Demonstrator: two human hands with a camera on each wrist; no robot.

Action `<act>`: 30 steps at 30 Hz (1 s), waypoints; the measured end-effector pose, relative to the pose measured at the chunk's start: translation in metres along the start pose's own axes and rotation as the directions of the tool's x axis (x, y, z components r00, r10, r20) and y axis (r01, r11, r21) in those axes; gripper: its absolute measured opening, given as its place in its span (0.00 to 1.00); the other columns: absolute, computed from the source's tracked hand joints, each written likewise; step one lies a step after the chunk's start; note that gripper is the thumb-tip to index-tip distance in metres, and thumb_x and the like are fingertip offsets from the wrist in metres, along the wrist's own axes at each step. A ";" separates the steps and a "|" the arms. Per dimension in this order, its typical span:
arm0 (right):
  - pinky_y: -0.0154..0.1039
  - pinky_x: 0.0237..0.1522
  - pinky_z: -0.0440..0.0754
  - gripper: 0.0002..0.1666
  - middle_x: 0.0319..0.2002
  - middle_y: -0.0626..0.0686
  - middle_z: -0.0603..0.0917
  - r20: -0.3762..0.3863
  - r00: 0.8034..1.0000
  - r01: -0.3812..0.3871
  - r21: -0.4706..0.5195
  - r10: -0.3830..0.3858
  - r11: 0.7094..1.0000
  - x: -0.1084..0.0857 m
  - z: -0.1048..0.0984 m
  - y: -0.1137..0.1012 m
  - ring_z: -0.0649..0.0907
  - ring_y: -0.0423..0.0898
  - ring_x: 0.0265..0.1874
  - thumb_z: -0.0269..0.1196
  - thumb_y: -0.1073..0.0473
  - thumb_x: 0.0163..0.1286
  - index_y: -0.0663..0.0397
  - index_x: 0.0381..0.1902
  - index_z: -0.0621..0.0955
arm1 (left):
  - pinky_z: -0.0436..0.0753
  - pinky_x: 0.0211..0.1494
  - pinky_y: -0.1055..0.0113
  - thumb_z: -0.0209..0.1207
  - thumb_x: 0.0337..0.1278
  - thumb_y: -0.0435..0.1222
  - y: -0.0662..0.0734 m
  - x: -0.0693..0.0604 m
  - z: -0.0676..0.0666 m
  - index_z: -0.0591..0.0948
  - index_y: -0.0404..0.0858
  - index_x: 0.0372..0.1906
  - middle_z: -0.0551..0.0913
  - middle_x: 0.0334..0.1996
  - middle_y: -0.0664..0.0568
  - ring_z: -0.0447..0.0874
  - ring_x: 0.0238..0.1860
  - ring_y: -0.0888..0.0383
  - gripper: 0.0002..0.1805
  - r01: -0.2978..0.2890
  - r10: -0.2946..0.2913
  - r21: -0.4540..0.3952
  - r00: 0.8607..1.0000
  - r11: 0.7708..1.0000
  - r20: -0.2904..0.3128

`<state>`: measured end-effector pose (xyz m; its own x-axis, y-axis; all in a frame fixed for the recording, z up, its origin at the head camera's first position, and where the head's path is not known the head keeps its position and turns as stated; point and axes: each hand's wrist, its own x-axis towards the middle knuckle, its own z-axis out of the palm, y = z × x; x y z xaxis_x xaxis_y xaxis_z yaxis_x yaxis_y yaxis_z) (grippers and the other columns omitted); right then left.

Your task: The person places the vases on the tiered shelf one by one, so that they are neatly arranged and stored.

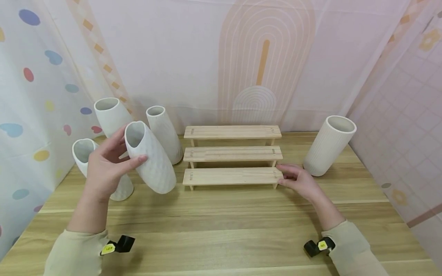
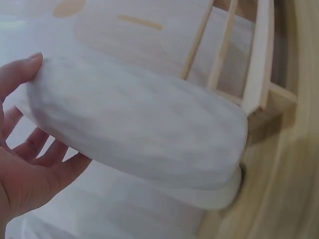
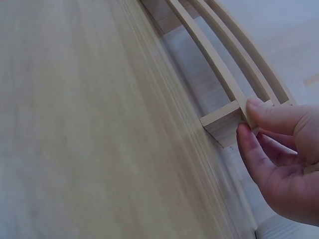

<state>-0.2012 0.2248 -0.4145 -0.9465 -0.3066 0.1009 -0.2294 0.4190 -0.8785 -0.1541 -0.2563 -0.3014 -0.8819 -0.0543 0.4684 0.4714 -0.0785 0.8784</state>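
My left hand (image 1: 108, 165) grips a white dimpled vase (image 1: 152, 161) between thumb and fingers. The vase tilts with its mouth up and to the left, and in the left wrist view the same dimpled vase (image 2: 139, 119) hangs above the tabletop. To its right stands a three-tier wooden shelf (image 1: 233, 176). At the right end of the lowest tier, my right hand (image 1: 300, 182) pinches the board's edge; the right wrist view shows thumb and fingertips on either side of the wooden shelf (image 3: 214, 55).
Behind the left hand stand a white vase (image 1: 110, 111), a slimmer white vase (image 1: 165, 134) and a partly hidden white vase (image 1: 122, 189). A ribbed white vase (image 1: 328, 147) stands right of the shelf. A patterned curtain (image 1: 172, 57) hangs behind the wooden table (image 1: 221, 230).
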 end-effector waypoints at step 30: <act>0.30 0.43 0.78 0.30 0.64 0.70 0.69 0.006 1.000 -0.002 -0.010 0.002 1.000 0.000 0.000 -0.004 0.80 0.55 0.47 0.67 0.67 0.66 0.72 0.63 0.74 | 0.85 0.48 0.59 0.74 0.42 0.25 -0.019 0.007 0.147 0.77 0.44 0.66 0.82 0.51 0.49 0.81 0.48 0.51 0.40 0.007 -0.016 0.095 0.995 0.995 0.101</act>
<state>-0.2001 0.2231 -0.4106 -0.9457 -0.3105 0.0962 -0.2294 0.4279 -0.8742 -0.1712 -0.1090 -0.3013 -0.8860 0.0475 0.4611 0.4623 0.0158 0.8866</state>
